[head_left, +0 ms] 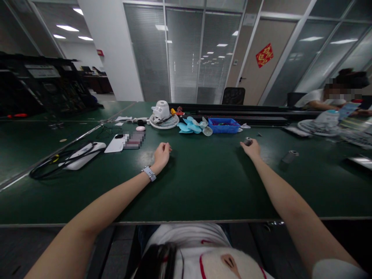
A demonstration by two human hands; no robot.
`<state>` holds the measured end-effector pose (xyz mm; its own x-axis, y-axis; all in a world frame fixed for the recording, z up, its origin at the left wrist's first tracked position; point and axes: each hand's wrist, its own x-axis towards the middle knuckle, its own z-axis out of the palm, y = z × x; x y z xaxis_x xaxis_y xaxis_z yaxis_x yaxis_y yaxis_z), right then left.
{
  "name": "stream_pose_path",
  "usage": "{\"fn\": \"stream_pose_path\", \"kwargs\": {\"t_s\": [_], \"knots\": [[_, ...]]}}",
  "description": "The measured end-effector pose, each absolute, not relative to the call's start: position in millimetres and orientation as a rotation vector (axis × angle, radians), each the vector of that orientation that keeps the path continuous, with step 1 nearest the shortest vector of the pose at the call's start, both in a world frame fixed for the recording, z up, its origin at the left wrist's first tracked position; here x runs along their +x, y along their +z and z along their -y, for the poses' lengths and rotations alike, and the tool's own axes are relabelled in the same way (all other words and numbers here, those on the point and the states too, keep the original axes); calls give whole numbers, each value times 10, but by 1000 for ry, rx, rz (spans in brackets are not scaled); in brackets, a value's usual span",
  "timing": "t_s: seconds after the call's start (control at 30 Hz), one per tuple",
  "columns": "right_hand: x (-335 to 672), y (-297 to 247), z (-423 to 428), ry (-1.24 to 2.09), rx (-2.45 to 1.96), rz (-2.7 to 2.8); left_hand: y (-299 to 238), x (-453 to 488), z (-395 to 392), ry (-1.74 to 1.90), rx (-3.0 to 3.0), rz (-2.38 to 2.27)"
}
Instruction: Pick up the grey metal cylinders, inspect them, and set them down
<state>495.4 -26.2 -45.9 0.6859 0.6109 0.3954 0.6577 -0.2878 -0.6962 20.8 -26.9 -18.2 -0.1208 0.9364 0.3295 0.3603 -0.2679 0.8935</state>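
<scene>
My left hand (162, 152) rests on the green table (197, 186) with its fingers curled in; I see nothing in it. A watch sits on that wrist. Farther right, my right hand (251, 148) is closed around a small grey cylindrical part (247, 141). A second grey cylinder (290, 156) lies on the table to the right of that hand. Beyond both hands lie a white fan grille with its motor (163, 114), several light blue fan blades (192, 126) and a blue tray (224, 125) of small parts.
A white phone (116, 143) and a white device with black cables (78, 155) lie at the left. Another person sits at the far right behind fan parts (328, 120). A black rail (241, 110) runs along the table's back. The table's near edge is by my body.
</scene>
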Motion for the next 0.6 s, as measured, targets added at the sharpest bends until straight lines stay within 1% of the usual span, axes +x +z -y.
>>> {"fn": "stream_pose_path", "kwargs": {"t_s": [0.17, 0.6], "knots": [[4939, -439, 281, -99, -1974, 977, -162, 209, 310, 1370, 1656, -1429], [4896, -346, 331, -56, -1897, 930, -187, 215, 305, 1367, 1697, -1420]]}}
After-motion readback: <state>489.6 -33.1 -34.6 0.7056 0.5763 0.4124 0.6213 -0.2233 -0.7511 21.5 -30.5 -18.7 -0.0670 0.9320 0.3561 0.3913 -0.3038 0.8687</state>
